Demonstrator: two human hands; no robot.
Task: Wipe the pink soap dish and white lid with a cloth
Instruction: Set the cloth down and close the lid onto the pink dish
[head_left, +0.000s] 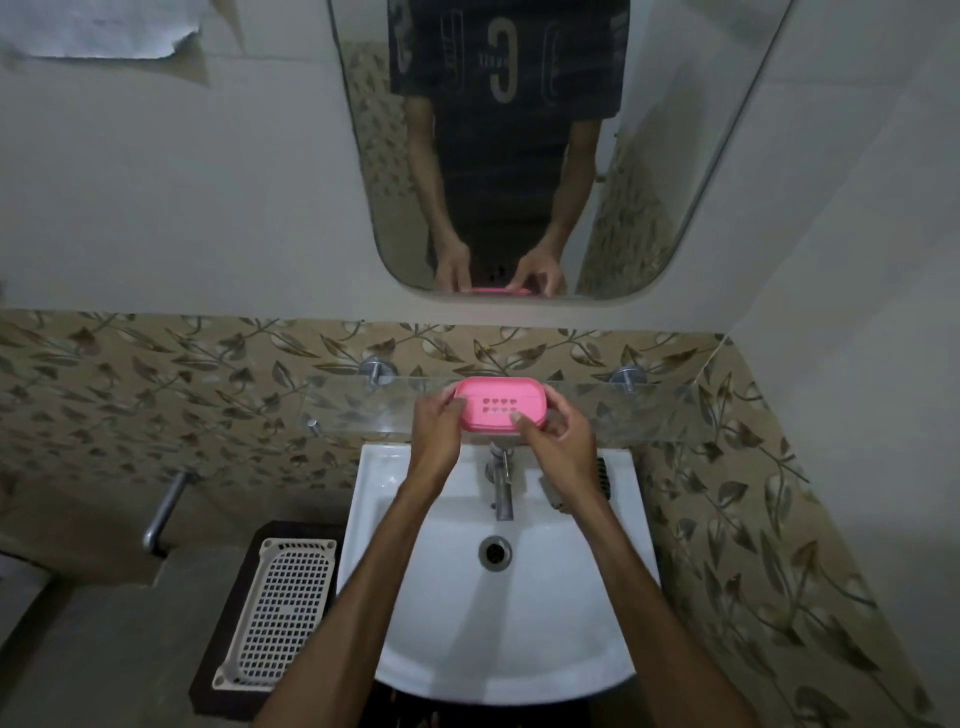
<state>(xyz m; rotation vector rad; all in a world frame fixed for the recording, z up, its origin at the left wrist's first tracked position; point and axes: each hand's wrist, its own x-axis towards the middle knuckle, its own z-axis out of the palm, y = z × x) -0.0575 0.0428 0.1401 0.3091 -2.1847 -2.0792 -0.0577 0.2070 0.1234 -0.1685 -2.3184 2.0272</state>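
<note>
Above a white sink, a glass shelf carries the pink dish; left hand and right hand each grip an end.

Both hands grip a pink soap dish above a glass shelf: left hand, right hand. Below lies a white washbasin with a metal tap.

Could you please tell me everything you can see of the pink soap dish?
The pink soap dish is a rounded rectangle of what looks like plastic, with two rows of small heart-shaped holes in its top face. It sits level at the glass shelf, above the white basin. The left hand holds its left end and the right hand its right front corner. No cloth touches it.
</note>
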